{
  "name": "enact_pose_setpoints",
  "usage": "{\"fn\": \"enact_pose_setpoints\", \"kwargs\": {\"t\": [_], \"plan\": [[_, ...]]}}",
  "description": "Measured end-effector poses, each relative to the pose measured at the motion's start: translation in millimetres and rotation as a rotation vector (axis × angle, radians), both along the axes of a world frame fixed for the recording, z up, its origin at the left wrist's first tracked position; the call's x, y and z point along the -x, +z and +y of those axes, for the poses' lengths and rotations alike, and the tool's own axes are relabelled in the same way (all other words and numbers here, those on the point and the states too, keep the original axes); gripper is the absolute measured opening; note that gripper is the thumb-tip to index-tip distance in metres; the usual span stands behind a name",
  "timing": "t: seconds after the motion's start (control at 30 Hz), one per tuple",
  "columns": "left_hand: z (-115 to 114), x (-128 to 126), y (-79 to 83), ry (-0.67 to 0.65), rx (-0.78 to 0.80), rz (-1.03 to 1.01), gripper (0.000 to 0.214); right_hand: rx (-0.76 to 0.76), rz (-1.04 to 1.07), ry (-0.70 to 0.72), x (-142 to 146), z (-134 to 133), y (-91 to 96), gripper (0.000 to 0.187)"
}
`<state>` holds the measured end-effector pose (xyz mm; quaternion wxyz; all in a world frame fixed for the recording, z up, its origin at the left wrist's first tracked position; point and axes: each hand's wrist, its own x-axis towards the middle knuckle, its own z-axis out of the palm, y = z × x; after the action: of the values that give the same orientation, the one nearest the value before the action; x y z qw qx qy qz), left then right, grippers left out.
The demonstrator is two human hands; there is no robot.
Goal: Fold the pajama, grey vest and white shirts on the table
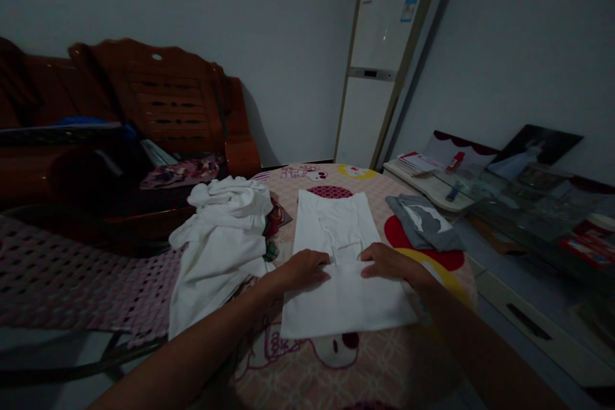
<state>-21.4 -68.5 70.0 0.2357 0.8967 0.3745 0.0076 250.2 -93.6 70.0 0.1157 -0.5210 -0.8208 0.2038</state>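
A white garment [336, 250] lies flat and lengthwise on a round table with a pink patterned cloth [384, 365]. Its near part is folded over. My left hand [305, 269] rests on the garment's left side at the fold, fingers curled down onto the fabric. My right hand [387, 262] presses the fold's right side the same way. Both hands seem to pinch the folded edge. A heap of crumpled white clothes [221, 237] sits to the left. A folded grey garment [425, 221] lies to the right.
A wooden sofa [163, 96] with bags and items stands at the back left. A tall white air conditioner [384, 57] stands in the corner. A glass-topped cabinet [519, 205] with papers and a picture runs along the right. A woven chair seat [72, 275] is at the left.
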Motion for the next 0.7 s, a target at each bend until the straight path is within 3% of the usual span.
{"fn": "enact_pose_setpoints", "kwargs": {"t": [0.2, 0.33, 0.47, 0.7], "plan": [[18, 3, 13.9, -0.039, -0.010, -0.151, 0.025, -0.014, 0.038, -0.079, -7, 2, 14.4, 0.029], [43, -2, 33.5, 0.005, -0.130, -0.136, 0.023, -0.046, 0.022, -0.042, -6, 27, 42.5, 0.012], [76, -8, 43.2, 0.041, -0.211, -0.138, 0.024, -0.097, -0.033, -0.019, -6, 59, 62.9, 0.010], [137, -16, 35.8, 0.080, -0.244, -0.081, 0.024, -0.162, -0.219, -0.089, -3, 118, 58.2, 0.011]]}}
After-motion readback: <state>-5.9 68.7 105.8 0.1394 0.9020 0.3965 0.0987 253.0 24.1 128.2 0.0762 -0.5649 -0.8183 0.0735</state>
